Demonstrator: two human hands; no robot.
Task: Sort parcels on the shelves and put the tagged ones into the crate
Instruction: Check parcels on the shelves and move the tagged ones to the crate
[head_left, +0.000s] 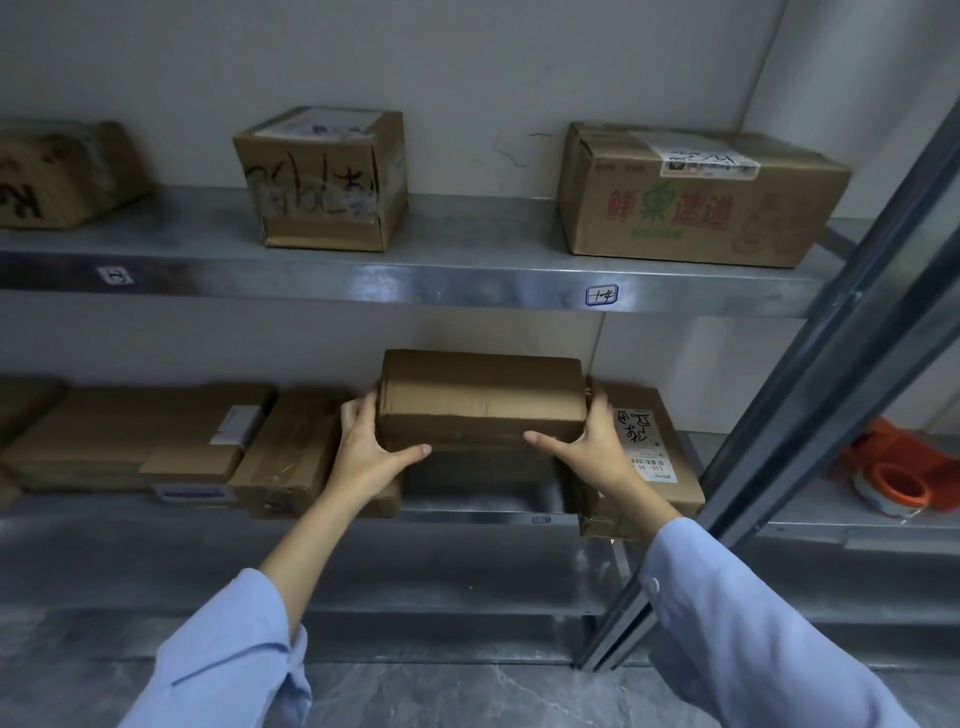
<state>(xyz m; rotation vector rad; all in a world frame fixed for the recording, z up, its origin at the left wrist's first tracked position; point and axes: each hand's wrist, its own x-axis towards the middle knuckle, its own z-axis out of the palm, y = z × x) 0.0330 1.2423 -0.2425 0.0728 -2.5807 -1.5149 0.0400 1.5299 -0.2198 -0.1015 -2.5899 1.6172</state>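
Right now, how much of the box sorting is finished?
Done: hard to say, no crate shows here. In hand: the left hand and right hand grip a plain brown parcel at the lower shelf. Left: three boxes sit on the upper shelf, and more parcels lie on the lower one, some with labels.

Upper shelf (415, 280), above both hands: three items, well apart. A marker-written box (57, 176) sits far to the left. A taped, scribbled box (322, 182) sits above the left hand (363, 447), and a printed carton (691, 202) up and right of the right hand (587, 441).

Lower shelf (467, 517): a taped parcel (296, 452) just left of the left hand, with a flat parcel (130, 436) beyond it. A labelled parcel (649, 447) lies just right of the right hand. Orange tape rolls (893, 478) lie further right.
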